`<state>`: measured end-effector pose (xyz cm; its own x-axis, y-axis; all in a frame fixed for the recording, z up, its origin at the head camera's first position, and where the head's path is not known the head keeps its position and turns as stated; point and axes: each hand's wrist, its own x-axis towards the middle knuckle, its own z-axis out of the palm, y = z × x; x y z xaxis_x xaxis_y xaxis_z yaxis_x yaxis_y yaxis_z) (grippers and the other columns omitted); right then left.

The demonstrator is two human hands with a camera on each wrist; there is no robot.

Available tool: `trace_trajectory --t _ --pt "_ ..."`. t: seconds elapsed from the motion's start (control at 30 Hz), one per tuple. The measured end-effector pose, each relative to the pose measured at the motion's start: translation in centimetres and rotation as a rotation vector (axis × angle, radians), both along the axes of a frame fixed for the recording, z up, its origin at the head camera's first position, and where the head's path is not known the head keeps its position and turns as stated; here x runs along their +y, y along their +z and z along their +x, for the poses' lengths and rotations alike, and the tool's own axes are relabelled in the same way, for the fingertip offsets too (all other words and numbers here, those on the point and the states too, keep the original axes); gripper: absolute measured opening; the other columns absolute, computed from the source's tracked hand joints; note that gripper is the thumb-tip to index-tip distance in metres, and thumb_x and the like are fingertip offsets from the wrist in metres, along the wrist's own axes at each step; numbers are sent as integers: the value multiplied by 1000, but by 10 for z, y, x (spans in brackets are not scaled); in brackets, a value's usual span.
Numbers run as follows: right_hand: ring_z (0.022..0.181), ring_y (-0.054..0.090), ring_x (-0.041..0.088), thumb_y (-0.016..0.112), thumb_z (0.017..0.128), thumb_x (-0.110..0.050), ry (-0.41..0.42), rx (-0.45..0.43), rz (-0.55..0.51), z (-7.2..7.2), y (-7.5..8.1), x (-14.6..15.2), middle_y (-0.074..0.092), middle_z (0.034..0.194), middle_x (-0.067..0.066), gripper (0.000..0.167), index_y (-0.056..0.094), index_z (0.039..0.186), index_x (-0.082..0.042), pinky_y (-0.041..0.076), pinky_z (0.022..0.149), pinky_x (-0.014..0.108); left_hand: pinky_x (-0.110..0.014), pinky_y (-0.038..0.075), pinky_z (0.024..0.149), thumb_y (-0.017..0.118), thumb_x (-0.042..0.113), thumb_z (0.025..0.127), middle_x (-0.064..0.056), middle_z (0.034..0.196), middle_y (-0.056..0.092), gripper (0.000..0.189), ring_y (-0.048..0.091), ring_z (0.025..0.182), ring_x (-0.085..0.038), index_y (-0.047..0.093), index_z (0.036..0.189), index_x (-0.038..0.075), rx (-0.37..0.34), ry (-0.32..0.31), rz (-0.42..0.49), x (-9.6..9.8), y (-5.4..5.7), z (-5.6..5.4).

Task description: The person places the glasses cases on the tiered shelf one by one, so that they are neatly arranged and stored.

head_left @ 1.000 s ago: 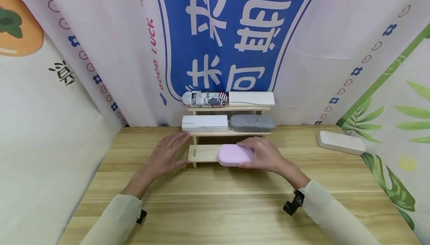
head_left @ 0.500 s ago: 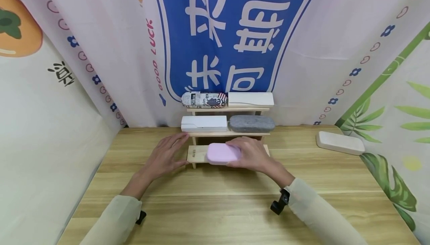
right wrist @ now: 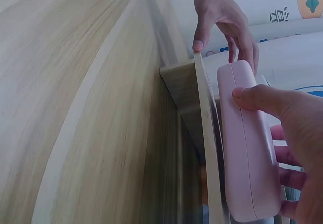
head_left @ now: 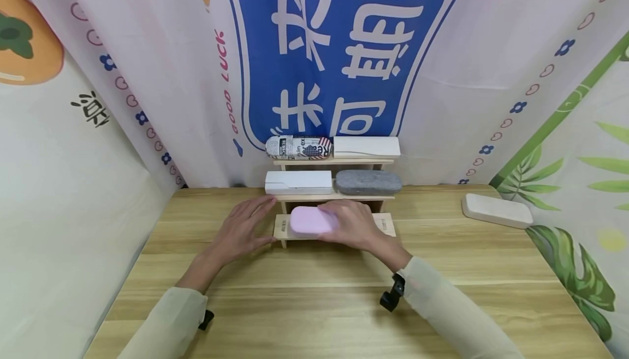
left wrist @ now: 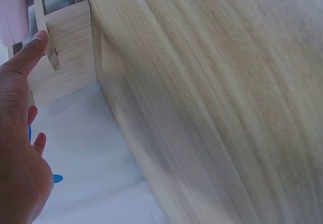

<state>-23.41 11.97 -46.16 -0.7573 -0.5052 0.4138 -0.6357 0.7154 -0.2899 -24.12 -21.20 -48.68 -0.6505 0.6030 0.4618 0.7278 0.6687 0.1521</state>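
Observation:
My right hand (head_left: 355, 224) grips a pink glasses case (head_left: 307, 221) over the lowest tier of a small wooden step rack (head_left: 385, 223). In the right wrist view its thumb lies across the seam of the case, with the fingers behind, and the case stands close along the tier's board (right wrist: 204, 118). My left hand (head_left: 242, 224) stays at the rack's left end, fingers extended. In the left wrist view a fingertip of the left hand (left wrist: 20, 103) touches the end of the board (left wrist: 42, 19).
On the middle tier lie a white case (head_left: 298, 183) and a grey felt case (head_left: 368, 182). The top tier bears a newsprint-patterned case (head_left: 298, 147) and another white one (head_left: 366, 147). An off-white case (head_left: 496, 210) lies at the table's right. Printed curtains (head_left: 442, 102) hang close behind.
My right hand has carried the pink glasses case leftward along the lowest tier, uncovering the tier's right end. The left hand has kept its place at the rack's left end.

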Motion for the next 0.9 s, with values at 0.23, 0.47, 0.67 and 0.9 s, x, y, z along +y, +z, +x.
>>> trace_trajectory --t 0.23,0.47,0.67,0.9 --pt "100 77 24 94 73 -49 -24 -1 18 -1 0 -13 80 119 1 63 78 125 -18 62 66 38 -62 40 119 99 33 74 -14 161 47 105 49 143 -38 45 159 4 -4 -3 3 -1 -1 0" --pt "97 76 23 93 75 -49 -30 2 31 -3 0 -27 80 117 0 59 79 124 -19 61 63 38 -63 40 119 100 33 73 -14 160 48 105 48 143 -38 46 159 4 -7 0 7 -1 -2 0" --pt "91 76 23 94 74 -49 -12 27 40 -4 -3 -35 81 112 2 59 79 122 -17 61 64 36 -61 40 120 100 31 73 -15 160 48 106 48 143 -37 45 159 5 -7 -4 7 1 -2 0" --pt "92 77 23 93 77 -50 29 102 54 -6 -6 -42 81 114 3 58 79 122 -16 63 69 37 -61 39 121 100 32 73 -13 160 47 106 48 144 -36 45 160 6 -13 -1 12 -1 -3 -1"
